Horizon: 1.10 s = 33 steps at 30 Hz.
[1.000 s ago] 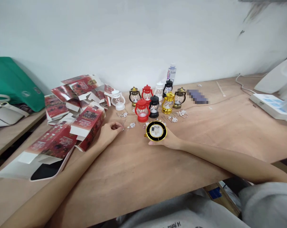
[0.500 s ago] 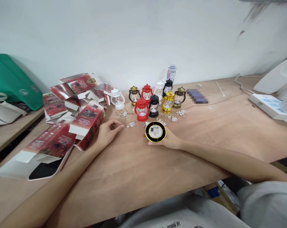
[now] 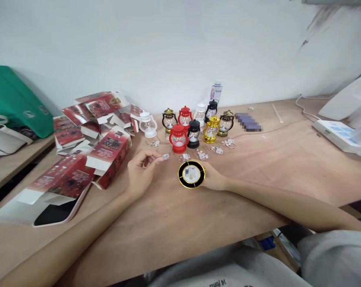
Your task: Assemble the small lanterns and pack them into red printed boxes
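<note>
My right hand [image 3: 214,176] is closed around a black-and-gold lantern, tipped so its round underside [image 3: 180,180] faces me. A pale recess with small parts shows in the middle of that base, while the rest of the lantern is hidden behind it. My left hand [image 3: 141,171] is in a pinch, thumb and fingertip on a small white wired part [image 3: 166,156] just above the table. More such wired parts [image 3: 202,155] lie in a loose row beyond both hands. Behind them stand a red lantern [image 3: 179,139], a black lantern [image 3: 193,135] and a gold lantern [image 3: 211,130].
More lanterns stand further back, including a white one [image 3: 148,126], near a water bottle [image 3: 216,92]. Opened red cardboard boxes [image 3: 108,153] are heaped at left, by a green bag [image 3: 16,103]. A white device [image 3: 342,135] with a cable sits at right.
My left hand has moved right and pinched the small white wired part that lay on the table. The lantern in my right hand has come slightly left and down.
</note>
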Available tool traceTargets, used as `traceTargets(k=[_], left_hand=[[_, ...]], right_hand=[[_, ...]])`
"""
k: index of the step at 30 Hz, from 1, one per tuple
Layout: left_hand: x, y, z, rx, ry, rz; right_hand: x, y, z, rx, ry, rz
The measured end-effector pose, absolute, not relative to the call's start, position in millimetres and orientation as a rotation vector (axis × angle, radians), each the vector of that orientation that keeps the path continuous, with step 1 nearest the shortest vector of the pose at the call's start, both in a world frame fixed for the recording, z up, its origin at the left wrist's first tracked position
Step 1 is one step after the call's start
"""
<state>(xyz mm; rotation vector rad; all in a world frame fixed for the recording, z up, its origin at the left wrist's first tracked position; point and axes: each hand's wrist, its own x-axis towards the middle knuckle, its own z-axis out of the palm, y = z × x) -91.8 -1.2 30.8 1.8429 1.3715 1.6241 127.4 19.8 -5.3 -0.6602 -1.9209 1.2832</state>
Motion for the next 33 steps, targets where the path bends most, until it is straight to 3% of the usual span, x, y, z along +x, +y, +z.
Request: traceTargets(k=[8, 16, 27, 33], left_hand=[[-73.9, -39.2, 42.8, 2.325, 0.995, 1.516], [-74.1, -39.4, 50.9, 2.4, 0.964, 1.61], [-66.1, -44.5, 50.6, 2.616, 0.895, 1.464], [-65.4, -53.1, 33.5, 2.54, 0.993, 1.647]], right_hand=[[129.1, 17.3, -2.4, -0.565, -1.989, 1.249], [129.3, 16.2, -0.5, -0.574, -2.002, 1.273], [128.5, 17.5, -3.3, -0.605, -2.06, 1.264], [124.5, 20.2, -8.5, -0.646, -1.811, 1.414]])
